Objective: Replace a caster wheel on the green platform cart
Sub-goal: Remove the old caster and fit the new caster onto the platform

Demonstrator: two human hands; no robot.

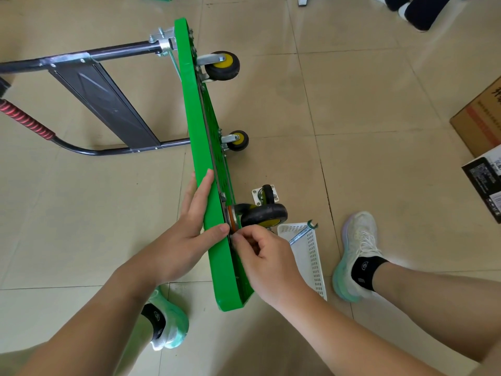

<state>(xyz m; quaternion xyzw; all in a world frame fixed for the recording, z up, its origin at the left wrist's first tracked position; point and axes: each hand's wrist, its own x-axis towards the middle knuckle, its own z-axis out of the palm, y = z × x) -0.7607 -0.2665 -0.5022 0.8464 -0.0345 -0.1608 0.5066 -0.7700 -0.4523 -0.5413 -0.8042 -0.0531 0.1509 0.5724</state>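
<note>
The green platform cart [193,109] stands on its long edge on the tiled floor, its black handle [81,57] folded out to the left. Two yellow-hubbed casters [222,65] [238,140] stick out on the right side. A third caster [264,214] sits against the deck near me. My left hand [189,232] lies flat on the deck's upper edge, thumb over the rim. My right hand [263,253] pinches something small at that caster's mounting plate; the part itself is hidden by the fingers. A loose caster [267,195] lies on the floor just behind.
A white perforated tray [311,256] lies on the floor right of the cart, with a silver wrench [303,233] resting on it. My feet in pale shoes [357,253] [168,324] flank the cart. Cardboard boxes [479,118] sit at the right edge; another person's feet [417,9] are at the top.
</note>
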